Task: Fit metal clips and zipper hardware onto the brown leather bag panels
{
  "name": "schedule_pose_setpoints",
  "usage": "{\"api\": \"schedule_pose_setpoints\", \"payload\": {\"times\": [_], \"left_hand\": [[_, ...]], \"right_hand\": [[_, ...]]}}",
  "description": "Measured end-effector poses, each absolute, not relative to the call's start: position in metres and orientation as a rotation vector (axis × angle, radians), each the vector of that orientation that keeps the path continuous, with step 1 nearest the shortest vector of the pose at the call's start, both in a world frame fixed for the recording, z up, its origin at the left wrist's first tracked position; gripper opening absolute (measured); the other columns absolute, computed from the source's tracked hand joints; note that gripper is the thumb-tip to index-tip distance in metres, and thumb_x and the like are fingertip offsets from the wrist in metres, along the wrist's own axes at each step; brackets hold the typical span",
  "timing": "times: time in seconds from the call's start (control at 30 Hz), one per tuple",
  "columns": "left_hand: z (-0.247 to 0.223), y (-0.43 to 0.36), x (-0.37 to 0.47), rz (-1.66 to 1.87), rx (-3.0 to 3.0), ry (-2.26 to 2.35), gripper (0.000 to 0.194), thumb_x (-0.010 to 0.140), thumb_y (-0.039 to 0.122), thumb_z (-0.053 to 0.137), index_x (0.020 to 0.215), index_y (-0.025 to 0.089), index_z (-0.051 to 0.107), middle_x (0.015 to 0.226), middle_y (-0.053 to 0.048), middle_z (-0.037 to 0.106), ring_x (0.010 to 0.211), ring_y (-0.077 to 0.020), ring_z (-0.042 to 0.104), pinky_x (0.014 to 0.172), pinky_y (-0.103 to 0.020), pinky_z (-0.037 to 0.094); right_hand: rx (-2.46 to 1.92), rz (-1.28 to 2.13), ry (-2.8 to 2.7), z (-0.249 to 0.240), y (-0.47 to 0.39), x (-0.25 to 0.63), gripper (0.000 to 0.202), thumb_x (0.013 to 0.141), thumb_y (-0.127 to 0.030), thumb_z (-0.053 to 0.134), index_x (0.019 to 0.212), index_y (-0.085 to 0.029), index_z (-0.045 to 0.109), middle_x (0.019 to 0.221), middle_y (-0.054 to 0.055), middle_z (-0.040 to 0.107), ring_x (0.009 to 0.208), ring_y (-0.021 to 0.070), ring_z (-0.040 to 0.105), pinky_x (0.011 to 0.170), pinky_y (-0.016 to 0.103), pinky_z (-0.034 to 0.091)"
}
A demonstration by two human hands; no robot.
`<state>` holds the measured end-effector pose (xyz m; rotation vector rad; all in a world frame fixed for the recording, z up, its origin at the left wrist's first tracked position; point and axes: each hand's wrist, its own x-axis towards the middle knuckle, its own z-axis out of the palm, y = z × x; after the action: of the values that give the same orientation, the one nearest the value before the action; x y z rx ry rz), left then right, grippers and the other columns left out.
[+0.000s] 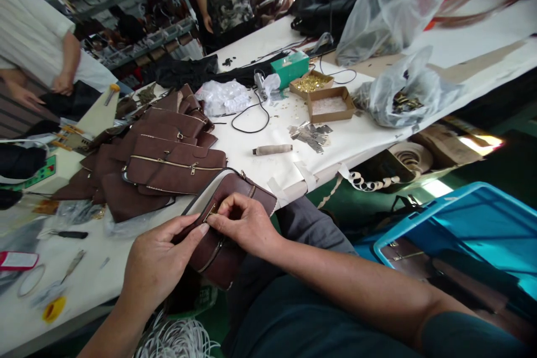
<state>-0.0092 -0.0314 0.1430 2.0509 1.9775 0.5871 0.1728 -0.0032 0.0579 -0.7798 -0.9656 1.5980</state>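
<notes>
A brown leather bag piece (pixel 226 268) with zippers and a pale lining rests against the table edge, over my lap. My left hand (pixel 157 260) pinches its upper edge between thumb and fingers. Close beside it, my right hand (pixel 247 224) has thumb and forefinger pinched at a small gold metal fitting (pixel 211 212) on that edge. The fingertips partly cover the fitting. Left of the bag piece lies a pile of similar brown bag pieces (pixel 176 170), the top one with a gold zipper.
A wrapped stick-like tool (pixel 272 149), metal plates (pixel 312 135) and a box of gold fittings (pixel 311 82) lie on the white table (pixel 239 145). A blue crate (pixel 474 201) stands at right. Two people stand across the table. Clear plastic bags (pixel 386 17) sit at the back.
</notes>
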Motion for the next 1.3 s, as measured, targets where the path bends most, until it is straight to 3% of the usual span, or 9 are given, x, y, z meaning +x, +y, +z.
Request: {"api": "schedule_pose_setpoints", "payload": {"times": [0.13,0.3,0.5,0.63,0.73,0.83,1.0,1.17,1.3], "left_hand": [[0.162,-0.045,-0.004,0.701,2.741,1.783,0.023,0.102,0.038,0.065,0.104,0.021,0.080,0.097,-0.003,0.084,0.084,-0.0211,0.080,0.078,-0.029,0.059],[0.174,-0.066,0.010,0.503,3.272,1.673,0.007,0.101,0.018,0.068,0.101,0.017,0.075,0.091,-0.002,0.081,0.079,-0.0194,0.077,0.072,-0.031,0.051],[0.156,-0.101,0.031,0.121,3.307,1.556,0.042,0.101,0.031,0.062,0.135,0.006,0.067,0.123,-0.019,0.080,0.094,-0.0300,0.078,0.079,-0.039,0.053],[0.142,-0.095,0.048,-0.155,3.285,1.306,0.045,0.092,0.029,0.062,0.130,0.007,0.072,0.120,-0.024,0.078,0.112,-0.0408,0.072,0.100,-0.054,0.051],[0.128,-0.069,0.055,-0.257,3.265,1.141,0.046,0.088,0.035,0.071,0.126,0.008,0.075,0.108,-0.020,0.080,0.112,-0.0404,0.070,0.123,-0.059,0.037],[0.110,-0.040,0.051,-0.182,3.212,1.016,0.038,0.088,0.043,0.076,0.111,0.012,0.079,0.100,-0.015,0.081,0.100,-0.0345,0.072,0.124,-0.056,0.038],[0.071,-0.011,0.042,0.032,3.121,0.943,0.051,0.091,0.046,0.076,0.126,0.008,0.076,0.136,-0.020,0.075,0.114,-0.0353,0.072,0.117,-0.054,0.045],[0.033,-0.012,0.040,0.190,2.982,1.059,0.053,0.092,0.046,0.075,0.128,0.008,0.075,0.139,-0.021,0.074,0.123,-0.0360,0.070,0.122,-0.055,0.040],[0.007,-0.018,0.033,0.373,2.881,1.187,0.056,0.094,0.048,0.074,0.139,0.014,0.070,0.153,-0.019,0.064,0.141,-0.0380,0.061,0.132,-0.062,0.024]], "right_hand": [[-0.626,1.775,-0.821,0.075,-0.008,0.168,0.048,0.065,-0.049,0.099,0.087,-0.020,0.068,0.077,-0.004,0.064,0.066,0.0105,0.053,0.065,0.026,0.043],[-0.526,1.847,-0.696,0.090,-0.018,0.159,0.055,0.057,-0.050,0.103,0.086,-0.022,0.065,0.075,-0.005,0.065,0.069,0.0130,0.058,0.071,0.029,0.049],[-0.634,1.854,-0.598,0.068,-0.025,0.161,0.041,0.068,-0.043,0.094,0.088,-0.021,0.066,0.068,-0.006,0.063,0.065,0.0126,0.057,0.067,0.026,0.046],[-0.757,1.834,-0.662,0.039,-0.025,0.173,0.024,0.072,-0.034,0.083,0.085,-0.019,0.068,0.067,-0.007,0.059,0.063,0.0104,0.049,0.064,0.024,0.039],[-0.851,1.783,-0.571,0.014,-0.020,0.190,0.022,0.073,-0.034,0.079,0.082,-0.018,0.068,0.068,-0.006,0.060,0.064,0.0106,0.049,0.064,0.025,0.038],[-0.923,1.749,-0.453,-0.008,-0.016,0.208,0.027,0.071,-0.037,0.081,0.082,-0.018,0.065,0.064,-0.007,0.059,0.060,0.0106,0.047,0.061,0.025,0.037],[-1.002,1.717,-0.428,-0.031,-0.011,0.224,0.037,0.070,-0.044,0.087,0.086,-0.017,0.066,0.071,-0.004,0.065,0.062,0.0118,0.053,0.063,0.026,0.041],[-1.119,1.647,-0.506,-0.043,-0.007,0.223,0.040,0.074,-0.048,0.087,0.092,-0.016,0.069,0.071,-0.004,0.065,0.061,0.0112,0.051,0.062,0.026,0.040],[-1.194,1.566,-0.606,-0.048,-0.008,0.220,0.036,0.079,-0.048,0.084,0.094,-0.018,0.069,0.073,-0.003,0.064,0.063,0.0118,0.051,0.061,0.026,0.039]]}}
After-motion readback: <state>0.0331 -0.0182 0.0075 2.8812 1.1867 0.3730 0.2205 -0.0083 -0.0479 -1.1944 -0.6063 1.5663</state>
